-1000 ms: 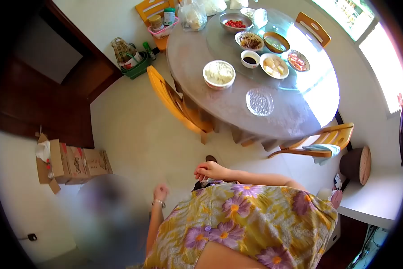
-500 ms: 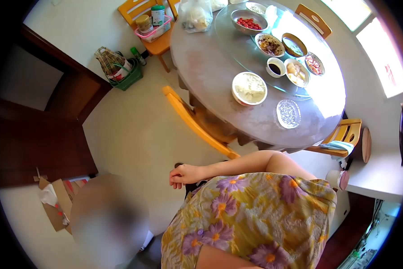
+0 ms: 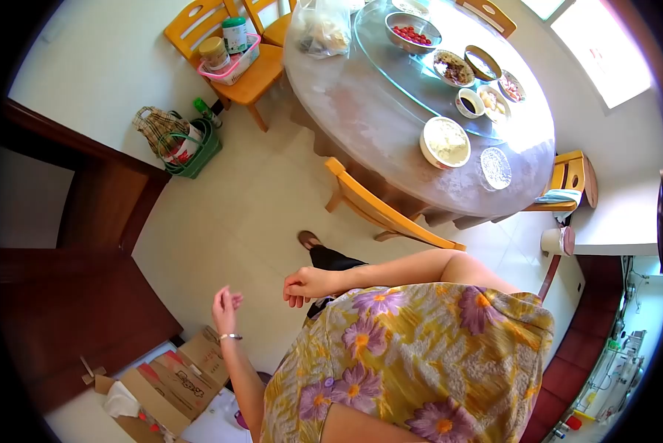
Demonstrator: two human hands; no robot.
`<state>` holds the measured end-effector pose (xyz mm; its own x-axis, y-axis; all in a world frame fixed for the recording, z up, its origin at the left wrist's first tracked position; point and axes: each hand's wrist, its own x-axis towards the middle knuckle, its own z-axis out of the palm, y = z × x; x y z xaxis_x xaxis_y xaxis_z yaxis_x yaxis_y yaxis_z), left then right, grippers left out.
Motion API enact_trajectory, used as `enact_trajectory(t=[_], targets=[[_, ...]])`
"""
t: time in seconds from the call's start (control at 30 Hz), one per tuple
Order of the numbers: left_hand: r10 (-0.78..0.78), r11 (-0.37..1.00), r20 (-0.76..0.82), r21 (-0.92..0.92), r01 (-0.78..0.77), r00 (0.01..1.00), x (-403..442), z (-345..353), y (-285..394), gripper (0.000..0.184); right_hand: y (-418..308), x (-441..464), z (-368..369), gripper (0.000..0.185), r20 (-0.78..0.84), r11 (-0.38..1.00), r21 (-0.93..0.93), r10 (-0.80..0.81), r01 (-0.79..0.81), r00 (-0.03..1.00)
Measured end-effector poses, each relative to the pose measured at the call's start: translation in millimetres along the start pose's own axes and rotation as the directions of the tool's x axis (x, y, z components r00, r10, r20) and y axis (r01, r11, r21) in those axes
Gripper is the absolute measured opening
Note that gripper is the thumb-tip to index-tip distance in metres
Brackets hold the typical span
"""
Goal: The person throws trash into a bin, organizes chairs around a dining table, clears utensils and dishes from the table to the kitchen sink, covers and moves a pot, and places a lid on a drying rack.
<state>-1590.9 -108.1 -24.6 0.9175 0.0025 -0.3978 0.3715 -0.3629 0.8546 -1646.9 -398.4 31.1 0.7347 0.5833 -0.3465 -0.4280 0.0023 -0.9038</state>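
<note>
Held low at the left, my left hand (image 3: 226, 306) has its fingers apart and nothing in it. A bracelet (image 3: 230, 337) circles that wrist. My right hand (image 3: 308, 286) hangs in front of my yellow floral clothing (image 3: 434, 354), its fingers curled inward with nothing visible in them. Neither hand touches any object that I can see. Beyond the right hand stands a wooden chair (image 3: 390, 218) beside the round table (image 3: 361, 118). On the table's near side are a bowl of pale, white contents (image 3: 445, 142) and a clear glass dish (image 3: 496, 168).
A steel bowl of red pieces (image 3: 412, 34), a small bowl of dark liquid (image 3: 469, 103) and several other dishes stand further back. Left are a chair (image 3: 254, 77) with jars, a green basket (image 3: 198, 151), a door (image 3: 80, 317) and cardboard boxes (image 3: 184, 384).
My left hand now shows where a blurred patch was. My view has shifted, so the near chair and bowl appear further right. A shod foot has come into sight. The right hand stays curled.
</note>
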Motion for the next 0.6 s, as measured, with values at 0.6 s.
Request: enact_trajectory(t=[0.6], targets=[[-0.591,0.803,-0.233,-0.084,0.59,0.772,52.6,-181.1,-135.4,0.025,-218.1,330.4,-26.0,0.016,0.473,0.92,0.293,0.096,-0.259,0.876]])
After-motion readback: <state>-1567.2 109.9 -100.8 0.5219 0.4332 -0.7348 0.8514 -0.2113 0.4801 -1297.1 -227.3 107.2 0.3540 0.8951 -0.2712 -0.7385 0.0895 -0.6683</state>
